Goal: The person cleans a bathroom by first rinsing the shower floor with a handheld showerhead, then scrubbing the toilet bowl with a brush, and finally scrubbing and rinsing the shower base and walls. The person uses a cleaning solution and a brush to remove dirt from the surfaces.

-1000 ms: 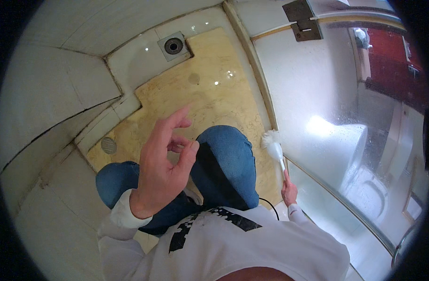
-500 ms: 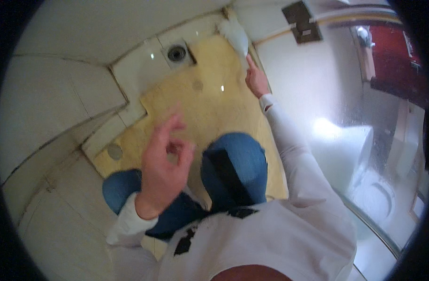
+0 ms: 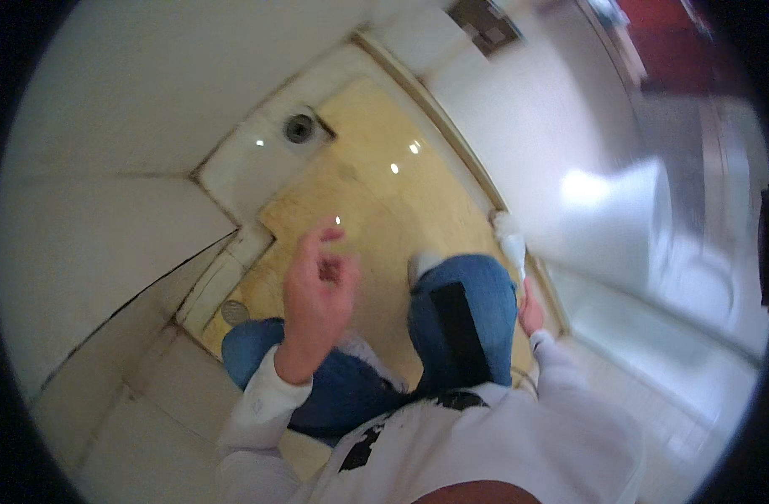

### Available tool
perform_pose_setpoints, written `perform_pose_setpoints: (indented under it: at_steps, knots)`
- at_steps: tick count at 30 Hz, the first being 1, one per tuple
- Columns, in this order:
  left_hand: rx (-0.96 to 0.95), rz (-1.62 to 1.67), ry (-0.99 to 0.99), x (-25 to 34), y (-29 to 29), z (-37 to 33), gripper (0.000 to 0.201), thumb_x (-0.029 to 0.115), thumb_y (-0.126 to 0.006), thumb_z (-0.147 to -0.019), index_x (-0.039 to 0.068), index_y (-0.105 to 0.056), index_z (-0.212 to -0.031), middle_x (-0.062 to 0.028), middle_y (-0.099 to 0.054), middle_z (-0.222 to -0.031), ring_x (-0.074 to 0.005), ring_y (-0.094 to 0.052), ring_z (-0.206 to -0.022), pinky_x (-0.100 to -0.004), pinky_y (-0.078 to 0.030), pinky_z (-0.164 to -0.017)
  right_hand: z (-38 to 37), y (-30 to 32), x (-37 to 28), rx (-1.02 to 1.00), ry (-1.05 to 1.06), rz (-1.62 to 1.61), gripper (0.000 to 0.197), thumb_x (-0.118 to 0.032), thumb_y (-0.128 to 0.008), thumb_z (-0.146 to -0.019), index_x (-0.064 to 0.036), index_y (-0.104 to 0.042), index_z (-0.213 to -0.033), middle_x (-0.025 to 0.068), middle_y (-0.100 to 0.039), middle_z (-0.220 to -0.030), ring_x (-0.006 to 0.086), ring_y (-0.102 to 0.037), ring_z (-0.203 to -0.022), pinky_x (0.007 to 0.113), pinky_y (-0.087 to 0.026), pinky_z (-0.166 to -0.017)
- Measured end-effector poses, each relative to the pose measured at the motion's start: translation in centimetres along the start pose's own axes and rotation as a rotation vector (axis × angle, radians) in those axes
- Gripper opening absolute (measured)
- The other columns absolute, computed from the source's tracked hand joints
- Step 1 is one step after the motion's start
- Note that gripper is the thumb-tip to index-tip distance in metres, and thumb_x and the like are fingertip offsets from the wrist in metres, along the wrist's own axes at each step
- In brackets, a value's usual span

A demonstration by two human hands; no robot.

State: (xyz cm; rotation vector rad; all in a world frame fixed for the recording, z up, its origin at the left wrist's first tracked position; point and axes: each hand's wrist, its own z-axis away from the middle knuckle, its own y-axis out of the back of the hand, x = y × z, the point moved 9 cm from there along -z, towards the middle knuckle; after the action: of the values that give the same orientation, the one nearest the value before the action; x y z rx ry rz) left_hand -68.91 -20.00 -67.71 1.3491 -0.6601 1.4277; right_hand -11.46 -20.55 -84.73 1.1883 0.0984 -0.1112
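Note:
My right hand (image 3: 530,312) is closed round the handle of a white brush (image 3: 513,245), out beyond my right knee. The brush's bristles touch the foot of the glass panel, along the edge where it meets the yellow floor (image 3: 376,181). In front of my body my left hand (image 3: 319,294) hovers over the floor, somewhat blurred. Its fingers are loosely bent and apart from the thumb, with nothing visible in them.
A round drain (image 3: 299,128) sits at the far left in a white tiled strip. The glass panel's bottom rail (image 3: 456,139) runs down the right side, with a white toilet (image 3: 624,214) behind the glass. Tiled wall (image 3: 107,223) stands at left. My bent knees take up the middle.
My right hand has drawn the brush back from the far corner along the glass edge, close beside my right knee. My left hand stays raised and the view has turned somewhat.

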Motion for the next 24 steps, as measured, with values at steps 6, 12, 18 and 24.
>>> perform_pose_setpoints:
  at_steps: [6,12,18,24]
  knots:
    - [-0.170,0.029,-0.073,-1.5,-9.2,-4.1,0.042,0.006,-0.059,-0.083,0.002,-0.047,-0.124,-0.0097,-0.058,-0.101,-0.0111,-0.056,-0.065,-0.0232,-0.046,-0.058,11.0,-4.2,9.3,-0.054,-0.621,-0.238,0.055,-0.011,-0.043,-0.088,-0.0214,-0.033,-0.141,0.0227,-0.059,-0.089,0.0311,-0.058,-0.078,0.039,-0.046,-0.071]
    - [-0.326,-0.118,-0.053,-5.5,-11.4,-6.7,0.050,0.014,-0.060,-0.086,0.009,-0.041,-0.132,-0.0098,-0.057,-0.107,-0.0137,-0.059,-0.072,-0.0237,-0.046,-0.058,20.7,-7.4,9.9,0.254,-0.895,-0.509,0.055,-0.016,-0.044,-0.088,-0.0265,-0.033,-0.141,0.0123,-0.056,-0.070,0.0223,-0.054,-0.055,0.039,-0.044,-0.049]
    - [-0.288,-0.203,-0.070,-4.2,-11.6,-4.4,0.048,0.010,-0.057,-0.087,0.008,-0.042,-0.133,-0.0095,-0.055,-0.109,-0.0111,-0.057,-0.071,-0.0241,-0.047,-0.064,27.0,-5.1,22.2,0.518,-1.167,-0.858,0.042,-0.011,-0.043,-0.086,-0.0158,-0.046,-0.128,0.0089,-0.051,-0.059,0.0196,-0.047,-0.040,0.036,-0.036,-0.032]
    - [-0.359,-0.303,-0.045,0.5,-14.0,3.8,0.053,0.005,-0.054,-0.087,0.008,-0.038,-0.137,-0.0102,-0.052,-0.117,-0.0115,-0.056,-0.079,-0.0236,-0.046,-0.073,25.8,-7.1,42.9,0.460,-1.353,-0.663,0.029,-0.010,-0.045,-0.083,-0.0135,-0.056,-0.109,0.0086,-0.051,-0.056,0.0220,-0.050,-0.042,0.038,-0.039,-0.036]
